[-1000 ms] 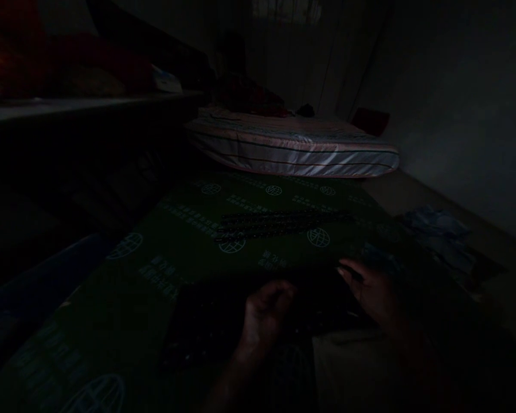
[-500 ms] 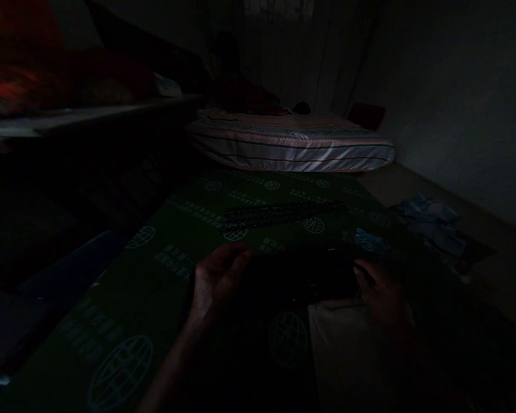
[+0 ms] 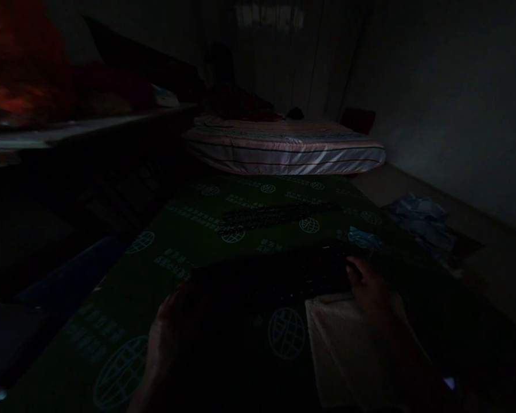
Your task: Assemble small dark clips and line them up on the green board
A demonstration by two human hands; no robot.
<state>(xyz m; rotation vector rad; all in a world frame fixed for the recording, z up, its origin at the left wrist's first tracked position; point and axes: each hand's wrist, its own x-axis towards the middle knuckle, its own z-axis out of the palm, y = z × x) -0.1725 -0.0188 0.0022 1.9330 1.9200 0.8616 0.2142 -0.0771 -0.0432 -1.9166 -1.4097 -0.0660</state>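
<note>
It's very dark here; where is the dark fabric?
Head view, bottom centre: the dark fabric stretches between the left hand and right hand, over the green mat.

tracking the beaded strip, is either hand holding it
No, the beaded strip lies on the green mat, beyond the left hand and right hand.

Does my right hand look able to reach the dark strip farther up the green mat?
Likely yes: only flat green mat lies between the right hand and the dark strip, though it's dim.
</note>
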